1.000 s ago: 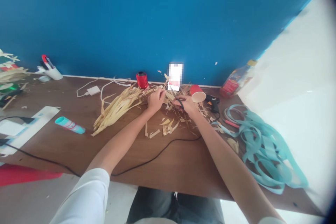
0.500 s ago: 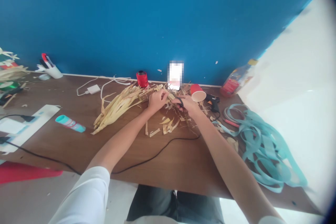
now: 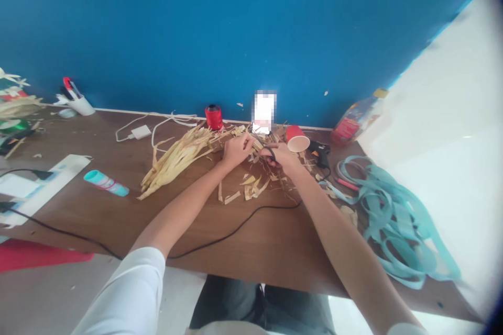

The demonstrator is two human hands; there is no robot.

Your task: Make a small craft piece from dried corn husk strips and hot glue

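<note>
My right hand (image 3: 282, 158) is closed round the dark handles of a pair of scissors (image 3: 270, 153), whose blades point up and left toward my other hand. Fingers pinched together, my left hand (image 3: 237, 149) is just left of the blades; what sits between its fingertips is too small to make out. Under and around both hands lie cut scraps of dried husk (image 3: 251, 188) and thin stalks. To the left of my left hand a bundle of dried corn husks (image 3: 176, 162) rests on the brown table (image 3: 236, 235).
Behind my hands stand a bright phone (image 3: 264, 112) and a red spool (image 3: 214, 117). A red paper cup (image 3: 297, 139), a black glue gun (image 3: 320, 153), a bottle (image 3: 356, 118) and teal ribbon (image 3: 393, 214) lie rightward. A black cord (image 3: 236, 230) crosses the front; a power strip (image 3: 58, 183) is left.
The view has shifted very slightly. My hands keep nearly the same places, and the pale piece seen between them before shows less now.
</note>
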